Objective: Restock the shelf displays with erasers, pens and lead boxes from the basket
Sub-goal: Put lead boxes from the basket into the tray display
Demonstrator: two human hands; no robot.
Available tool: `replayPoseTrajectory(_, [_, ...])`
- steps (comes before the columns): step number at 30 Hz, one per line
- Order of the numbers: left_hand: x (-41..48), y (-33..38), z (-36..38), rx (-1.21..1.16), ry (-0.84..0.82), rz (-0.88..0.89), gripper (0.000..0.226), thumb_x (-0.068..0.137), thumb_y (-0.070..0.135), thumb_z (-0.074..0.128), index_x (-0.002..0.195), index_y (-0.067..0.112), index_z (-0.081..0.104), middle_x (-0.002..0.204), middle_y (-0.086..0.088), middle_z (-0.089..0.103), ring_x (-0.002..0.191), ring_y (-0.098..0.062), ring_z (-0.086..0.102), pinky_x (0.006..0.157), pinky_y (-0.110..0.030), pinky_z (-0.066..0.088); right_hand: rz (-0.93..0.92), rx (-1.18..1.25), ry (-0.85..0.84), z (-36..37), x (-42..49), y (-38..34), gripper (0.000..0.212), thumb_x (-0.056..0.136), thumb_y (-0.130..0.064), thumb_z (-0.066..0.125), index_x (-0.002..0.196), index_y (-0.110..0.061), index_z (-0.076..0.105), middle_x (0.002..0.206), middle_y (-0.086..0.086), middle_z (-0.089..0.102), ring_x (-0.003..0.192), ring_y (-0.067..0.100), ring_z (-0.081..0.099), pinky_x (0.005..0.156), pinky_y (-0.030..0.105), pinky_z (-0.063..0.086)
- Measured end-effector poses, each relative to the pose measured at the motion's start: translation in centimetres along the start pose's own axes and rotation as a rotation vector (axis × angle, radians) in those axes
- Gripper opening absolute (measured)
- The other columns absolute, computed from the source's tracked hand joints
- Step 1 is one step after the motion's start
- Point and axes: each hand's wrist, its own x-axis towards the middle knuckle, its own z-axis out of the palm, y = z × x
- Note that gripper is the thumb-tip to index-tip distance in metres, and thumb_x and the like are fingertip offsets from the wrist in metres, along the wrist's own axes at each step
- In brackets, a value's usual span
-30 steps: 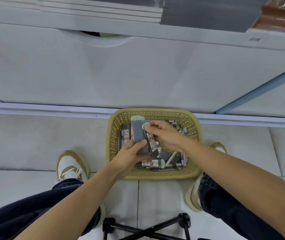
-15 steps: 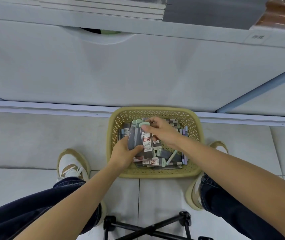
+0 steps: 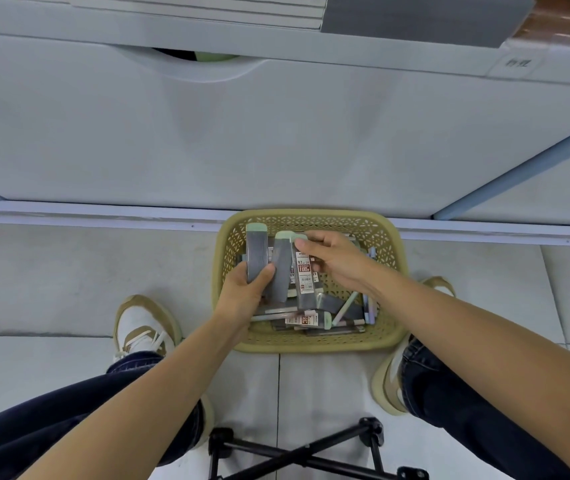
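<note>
Our left hand (image 3: pixel 244 293) is curled round two slim grey lead boxes (image 3: pixel 258 255) with mint-green caps, the thumb pressed across their fronts, so that they stand nearly upright over the basket. Our right hand (image 3: pixel 337 259) reaches in from the other side and pinches the capped top of a third box (image 3: pixel 304 276), which has a red-and-white label. It sits just beside the pair, touching the nearer one. We cannot tell whether the left hand also supports its lower end.

Below both hands is the yellow perforated basket (image 3: pixel 395 271), standing on the tiled floor (image 3: pixel 51 278) against the foot of the white shelf unit (image 3: pixel 276 133). In it lie more grey boxes, some with the same label, and several pastel pens (image 3: pixel 344 307) leaning toward its right wall.

We see a tan-and-white shoe (image 3: pixel 142 323) to the left of the basket and another (image 3: pixel 386 382) at its near right corner. Dark jeans cover both legs. A black crossed frame (image 3: pixel 294 457) lies on the floor between the legs. At the top edge, flat stacked goods (image 3: pixel 207 10) lie on the shelf.
</note>
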Motion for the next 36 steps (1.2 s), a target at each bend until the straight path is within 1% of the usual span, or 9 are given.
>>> replayPoseTrajectory(3, [0.1, 0.2, 0.2, 0.004, -0.088, -0.069, 0.024, 0.099, 0.018, 0.052, 0.12, 0.009, 0.059, 0.099, -0.007, 0.074, 0.088, -0.019, 0.072, 0.071, -0.034, 0.059, 0.064, 0.15, -0.072, 0.1, 0.0, -0.4, 0.006, 0.089, -0.02, 0.065, 0.094, -0.016, 0.063, 0.083, -0.006, 0.067, 0.074, 0.009, 0.056, 0.052, 0.018, 0.045])
replayPoseTrajectory(7, [0.0, 0.3, 0.9, -0.021, -0.191, -0.17, 0.022, 0.101, 0.014, 0.046, 0.116, 0.01, 0.062, 0.102, -0.008, 0.075, 0.091, -0.021, 0.072, 0.076, -0.035, 0.059, 0.039, 0.123, -0.102, 1.0, 0.0, -0.4, 0.011, 0.087, -0.023, 0.065, 0.095, -0.016, 0.062, 0.084, -0.005, 0.067, 0.076, 0.011, 0.063, 0.063, 0.023, 0.052])
replayPoseTrajectory(13, [0.2, 1.1, 0.5, -0.265, -0.202, -0.196, 0.028, 0.102, 0.017, 0.04, 0.12, 0.005, 0.057, 0.109, -0.015, 0.072, 0.099, -0.03, 0.07, 0.08, -0.042, 0.06, -0.124, -0.228, 0.083, 0.6, 0.0, -1.5, 0.013, 0.093, -0.025, 0.062, 0.103, -0.019, 0.057, 0.089, -0.001, 0.068, 0.077, 0.011, 0.062, 0.065, 0.025, 0.05])
replayPoseTrajectory(16, [0.0, 1.0, 0.3, -0.241, -0.207, -0.122, 0.027, 0.097, 0.014, 0.053, 0.121, 0.003, 0.056, 0.113, -0.017, 0.07, 0.099, -0.03, 0.07, 0.073, -0.036, 0.06, -0.143, -0.235, 0.112, 0.7, 0.0, -1.6, 0.013, 0.094, -0.025, 0.061, 0.103, -0.018, 0.056, 0.085, 0.001, 0.069, 0.07, 0.012, 0.06, 0.056, 0.021, 0.049])
replayPoseTrajectory(21, [0.0, 1.2, 0.1, -0.189, -0.188, -0.072, 0.028, 0.089, 0.008, 0.061, 0.117, 0.003, 0.059, 0.109, -0.014, 0.072, 0.095, -0.03, 0.071, 0.073, -0.038, 0.061, -0.151, 0.106, 0.066, -0.6, -0.4, -2.9, 0.016, 0.094, -0.015, 0.059, 0.106, -0.005, 0.058, 0.085, 0.008, 0.07, 0.071, 0.014, 0.063, 0.054, 0.021, 0.048])
replayPoseTrajectory(26, [-0.4, 2.6, 0.9, -0.053, -0.244, -0.039, 0.03, 0.091, 0.014, 0.061, 0.119, 0.003, 0.06, 0.111, -0.016, 0.071, 0.1, -0.03, 0.069, 0.082, -0.042, 0.059, -0.128, -0.127, -0.073, -0.3, -1.2, -3.6, 0.033, 0.092, -0.011, 0.062, 0.125, -0.007, 0.059, 0.093, 0.001, 0.07, 0.075, 0.01, 0.06, 0.061, 0.02, 0.048])
replayPoseTrajectory(29, [-1.2, 4.8, 1.5, 0.001, -0.214, 0.006, 0.027, 0.1, 0.023, 0.049, 0.116, 0.007, 0.062, 0.107, -0.012, 0.073, 0.096, -0.026, 0.071, 0.081, -0.039, 0.059, -0.129, -0.201, -0.088, -0.3, -2.2, -6.2, 0.023, 0.093, -0.011, 0.06, 0.116, -0.009, 0.064, 0.088, -0.004, 0.072, 0.073, 0.005, 0.064, 0.063, 0.018, 0.048])
replayPoseTrajectory(33, [-3.0, 9.3, 2.7, 0.112, -0.131, 0.213, 0.027, 0.103, 0.022, 0.045, 0.11, 0.006, 0.066, 0.107, -0.014, 0.072, 0.101, -0.03, 0.068, 0.09, -0.047, 0.055, -0.22, -0.323, -0.099, -0.7, -5.1, -12.7, 0.019, 0.094, -0.012, 0.059, 0.113, -0.01, 0.061, 0.093, 0.001, 0.07, 0.084, 0.011, 0.066, 0.074, 0.024, 0.052])
replayPoseTrajectory(36, [-5.5, 13.5, 4.5, 0.098, -0.196, 0.386, 0.029, 0.103, 0.02, 0.044, 0.11, 0.001, 0.065, 0.105, -0.012, 0.073, 0.093, -0.025, 0.07, 0.079, -0.035, 0.058, -0.352, -0.403, -0.083, -0.6, -8.8, -18.6, 0.017, 0.095, -0.012, 0.057, 0.111, -0.006, 0.059, 0.093, 0.005, 0.067, 0.083, 0.015, 0.062, 0.074, 0.027, 0.051])
